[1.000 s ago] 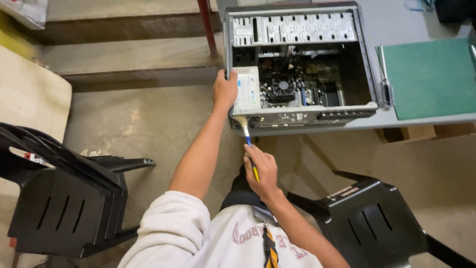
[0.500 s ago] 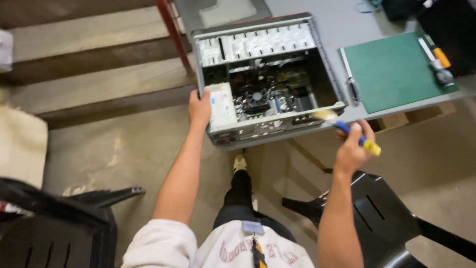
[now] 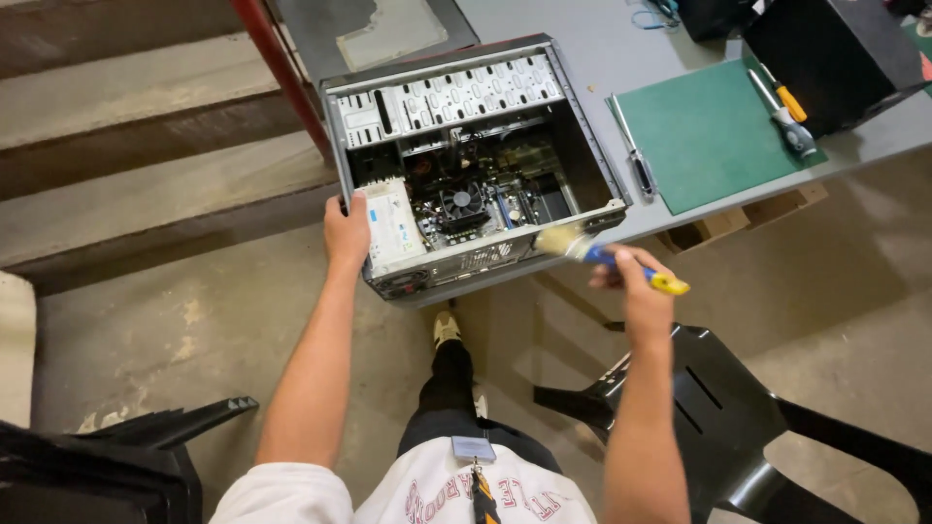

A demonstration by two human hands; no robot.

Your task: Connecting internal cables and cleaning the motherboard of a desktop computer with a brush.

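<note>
Brush (image 3: 602, 257) swung to computer case (image 3: 466, 165) rim, right hand (image 3: 636, 286) gripping, left hand (image 3: 346, 231) steadying

I see a blue-and-yellow-handled brush (image 3: 610, 258), a grey computer case (image 3: 466, 160), a green mat (image 3: 709, 131) upper right, black chairs (image 3: 718, 417) below.

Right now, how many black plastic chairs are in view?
2. One black chair stands at lower right, below the right hand; another black chair is at the lower left corner, partly cut off. More may be hidden outside the frame.
</note>
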